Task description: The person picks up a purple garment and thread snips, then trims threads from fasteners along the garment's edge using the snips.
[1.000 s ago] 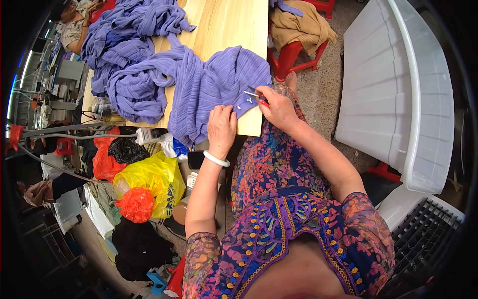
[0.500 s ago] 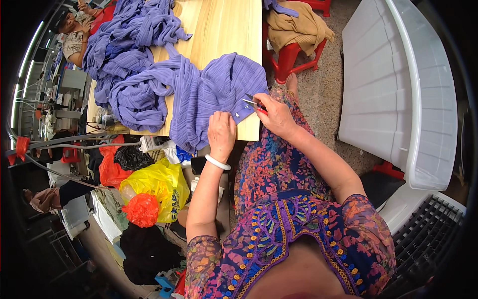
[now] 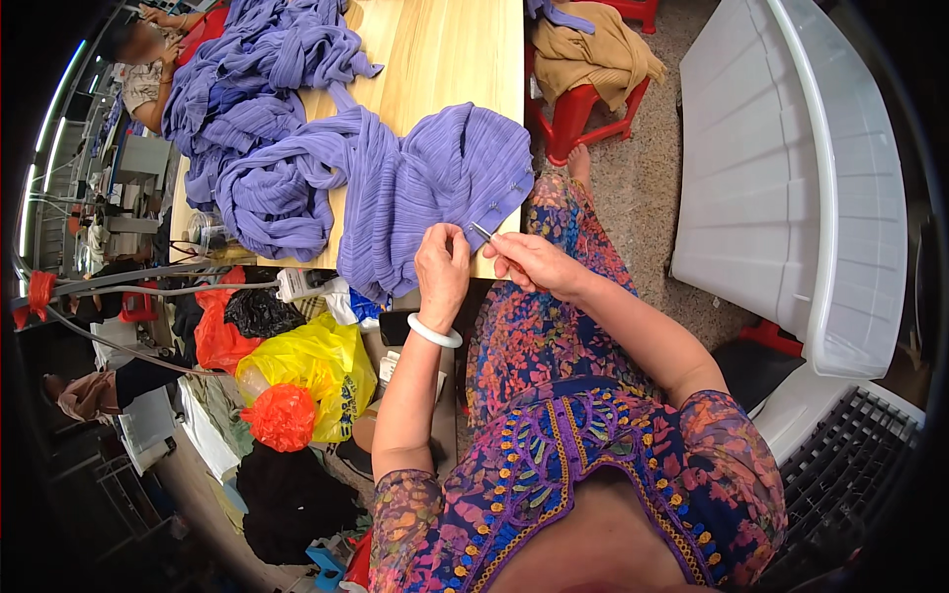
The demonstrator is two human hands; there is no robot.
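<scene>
A purple ribbed cloth [image 3: 435, 168] lies spread and bunched on the wooden table [image 3: 435, 49], its corner reaching the table's right edge. Small shiny bits dot that edge; they are too small to name. My left hand [image 3: 442, 272], with a white bangle at the wrist, is over the cloth's near edge, thumb and fingers pinched; what they hold, if anything, is hidden. In my closed right hand [image 3: 539, 264] is a pair of scissors [image 3: 481, 231]. Its blades point left toward my left fingertips, while its handles are mostly covered by my fingers.
More purple cloth [image 3: 257, 109] is heaped at the table's left. A red stool [image 3: 583, 124] with tan cloth on it stands beyond the right edge. A large whitish plastic bin [image 3: 751, 168] is at the right. Yellow bag [image 3: 321, 371] lower left; a person [image 3: 148, 84] sits far left.
My right hand has drawn back toward me with the scissors, whose blades were spread and farther over the cloth before. My left fingers have come up slightly and toward the right.
</scene>
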